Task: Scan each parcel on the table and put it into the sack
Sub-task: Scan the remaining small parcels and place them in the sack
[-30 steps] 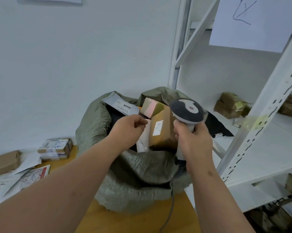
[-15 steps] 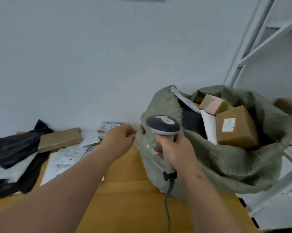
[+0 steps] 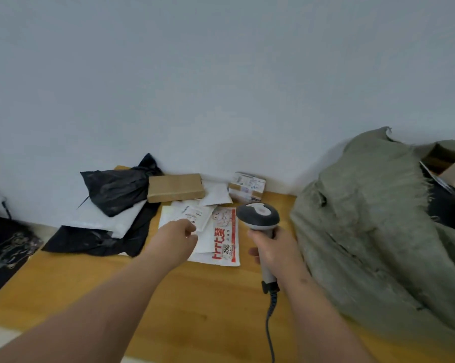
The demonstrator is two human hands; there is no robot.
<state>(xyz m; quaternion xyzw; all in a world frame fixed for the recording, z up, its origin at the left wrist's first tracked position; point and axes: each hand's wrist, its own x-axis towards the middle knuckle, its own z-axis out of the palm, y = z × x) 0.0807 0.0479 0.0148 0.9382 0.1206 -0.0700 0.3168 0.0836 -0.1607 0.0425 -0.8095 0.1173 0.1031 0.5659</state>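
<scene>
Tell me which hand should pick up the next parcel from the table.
Left. The left hand is empty and already over the white mailers, while the right hand grips the scanner beside the sack.

A heap of parcels lies at the back of the wooden table (image 3: 195,297) by the wall: a flat brown cardboard parcel (image 3: 175,187), a small taped box (image 3: 246,186), white mailers, the nearest one printed in red (image 3: 225,238), and black plastic bags (image 3: 113,187) sprawled to the left. The green woven sack (image 3: 373,231) slumps at the table's right end, mouth open, with boxes showing inside. The grey handheld scanner (image 3: 259,218) stands upright between sack and parcels, its cord trailing down.
</scene>
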